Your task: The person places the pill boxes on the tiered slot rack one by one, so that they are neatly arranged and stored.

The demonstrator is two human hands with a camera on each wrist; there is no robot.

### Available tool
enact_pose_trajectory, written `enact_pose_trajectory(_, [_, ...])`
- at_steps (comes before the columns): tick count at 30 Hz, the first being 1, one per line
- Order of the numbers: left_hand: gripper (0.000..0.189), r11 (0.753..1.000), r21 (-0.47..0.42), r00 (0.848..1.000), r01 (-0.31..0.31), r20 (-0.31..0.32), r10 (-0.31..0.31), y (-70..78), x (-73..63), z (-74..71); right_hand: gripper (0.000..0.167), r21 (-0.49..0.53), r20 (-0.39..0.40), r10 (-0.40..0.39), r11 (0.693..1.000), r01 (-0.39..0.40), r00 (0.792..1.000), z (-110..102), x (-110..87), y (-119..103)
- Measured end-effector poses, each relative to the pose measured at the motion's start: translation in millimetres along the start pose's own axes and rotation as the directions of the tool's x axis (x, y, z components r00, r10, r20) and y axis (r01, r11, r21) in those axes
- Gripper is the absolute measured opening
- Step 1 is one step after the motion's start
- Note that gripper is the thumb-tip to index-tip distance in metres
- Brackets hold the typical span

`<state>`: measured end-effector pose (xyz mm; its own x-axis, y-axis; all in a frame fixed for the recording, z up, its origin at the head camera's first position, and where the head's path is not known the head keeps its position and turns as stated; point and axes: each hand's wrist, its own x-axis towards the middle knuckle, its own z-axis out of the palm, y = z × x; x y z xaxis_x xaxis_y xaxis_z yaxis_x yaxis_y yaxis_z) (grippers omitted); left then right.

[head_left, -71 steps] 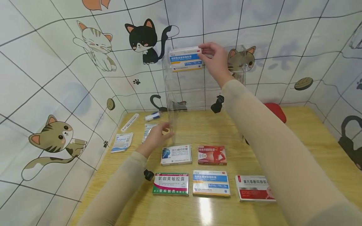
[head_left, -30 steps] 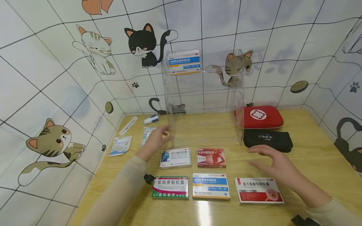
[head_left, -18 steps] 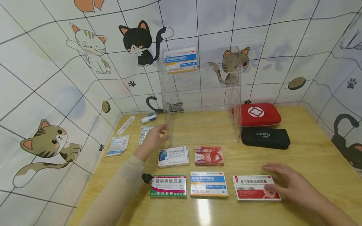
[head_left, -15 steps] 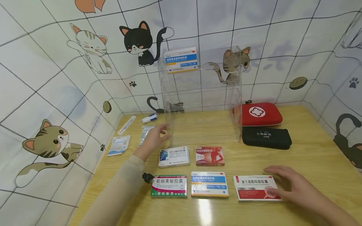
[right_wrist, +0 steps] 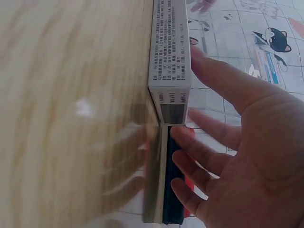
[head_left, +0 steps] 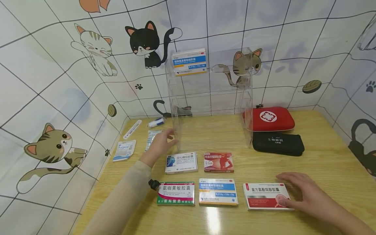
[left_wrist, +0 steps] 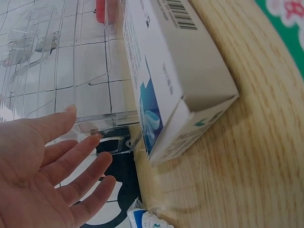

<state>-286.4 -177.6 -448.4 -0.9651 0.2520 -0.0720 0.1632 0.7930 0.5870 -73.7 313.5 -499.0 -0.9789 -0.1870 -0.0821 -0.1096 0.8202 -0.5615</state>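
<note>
My left hand (head_left: 161, 143) reaches to the lower left side of a clear acrylic rack (head_left: 212, 93), its fingers loosely spread beside the panel. A blue-and-white medicine box (head_left: 189, 62) leans upright on the rack's top tier, at the left. At the front right, my right hand (head_left: 308, 195) is at the right end of a white-and-red medicine box (head_left: 264, 195) lying flat. Its thumb overlaps the box's lower right corner; in the right wrist view the loosely bent fingers extend past the box's end (right_wrist: 172, 104).
On the wooden table lie a green-and-white box (head_left: 176, 193), another blue-and-white box (head_left: 218, 192), a white box (head_left: 181, 162) and a red box (head_left: 218, 162). A red first-aid case (head_left: 276, 119) and black pouch (head_left: 277, 143) sit right of the rack; small packets (head_left: 124, 150) lie left.
My right hand has let go of the blue-and-white box on the top tier and come down to the white-and-red box. The left hand has stayed beside the rack.
</note>
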Motion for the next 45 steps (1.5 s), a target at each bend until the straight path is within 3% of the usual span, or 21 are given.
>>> enact_pose_trajectory(7, [0.059, 1.000, -0.009, 1.000, 0.016, -0.001, -0.016, 1.6, -1.9, 1.5, 0.071, -0.008, -0.008, -0.002, 1.000, 0.002, 1.000, 0, -3.4, -2])
enact_pose_trajectory(11, [0.058, 1.000, -0.015, 1.000, 0.019, -0.002, -0.019, 0.6, -0.9, 3.5, 0.068, 0.037, 0.023, 0.064, 0.997, -0.065, 0.998, -5, -4.6, -6])
enact_pose_trajectory(14, [0.058, 1.000, -0.008, 1.000, 0.016, -0.004, -0.016, 0.4, -0.4, 4.3, 0.055, 0.106, 0.021, 0.107, 0.988, -0.108, 0.994, -12, -3.8, -12])
enact_pose_trajectory(18, [0.057, 1.000, -0.015, 1.000, 0.017, -0.011, -0.017, 1.5, -0.9, 5.1, 0.036, 0.159, -0.094, 0.037, 0.987, -0.022, 0.995, -25, 2.0, -18])
enact_pose_trajectory(23, [0.059, 1.000, -0.031, 1.000, -0.001, 0.000, 0.001, 2.3, -1.9, 6.7, 0.033, 0.149, -0.250, -0.057, 0.984, 0.096, 0.967, -44, 16.8, -26])
enact_pose_trajectory(31, [0.057, 1.000, -0.021, 1.000, -0.003, -0.016, 0.003, -0.8, -1.8, 5.9, 0.028, 0.201, -0.460, -0.177, 0.934, 0.296, 0.870, -96, 81.2, -70])
enact_pose_trajectory(35, [0.059, 1.000, -0.015, 1.000, -0.014, -0.008, 0.014, -1.6, -1.0, 5.7, 0.029, 0.231, -0.471, -0.120, 0.940, 0.253, 0.874, -131, 114.6, -95])
enact_pose_trajectory(40, [0.059, 1.000, -0.002, 1.000, -0.005, -0.005, 0.005, -1.6, -0.2, 5.9, 0.038, 0.330, -0.467, -0.027, 0.922, 0.203, 0.884, -162, 160.1, -117])
enact_pose_trajectory(45, [0.058, 1.000, 0.002, 1.000, -0.004, -0.013, 0.004, -1.4, -0.1, 3.7, 0.037, 0.374, -0.514, -0.012, 0.897, 0.236, 0.858, -199, 200.3, -140])
